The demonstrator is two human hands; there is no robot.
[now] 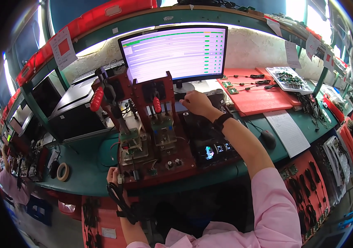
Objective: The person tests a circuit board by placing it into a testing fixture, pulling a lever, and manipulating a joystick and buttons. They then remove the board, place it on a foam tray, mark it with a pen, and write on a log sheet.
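- Curling at the front left corner of the fixture point(180, 170), the fingers of the left hand point(112, 176) lie partly hidden behind cable; cannot tell whether they grasp it or only touch it.
- Black cable point(120, 199) hangs in a looped bundle over the left hand and wrist; a small pale connector point(120, 180) sits just beside the fingers.
- Right hand point(197, 104) extends over the far right part of the fixture, below the monitor, knuckles up, fingers bent downward; cannot tell whether they are clenched on anything, fingertips being hidden.
- Dark band point(222, 120) around the right wrist; pink sleeve point(271, 198) above the elbow.
- Fixture: dark red, on the green bench point(83, 177), between the two forearms. Two upright clamps, side by side, each with a red handle: left handle point(97, 99) tilted outward, right handle point(157, 104) near upright.
- Green board point(130, 135) on the left station, under its clamp. Small lit displays point(209, 152) at the fixture's right side.
- Monitor point(176, 53) behind, lit, showing a table with green cells.
- To the right: mouse point(268, 139), paper sheet point(288, 132), red mat point(253, 98) bearing boards and cables, white tray point(306, 87) of parts.
- To the left: black computer case point(77, 115), tape roll point(63, 172); beyond, a co-worker in pink point(13, 184).
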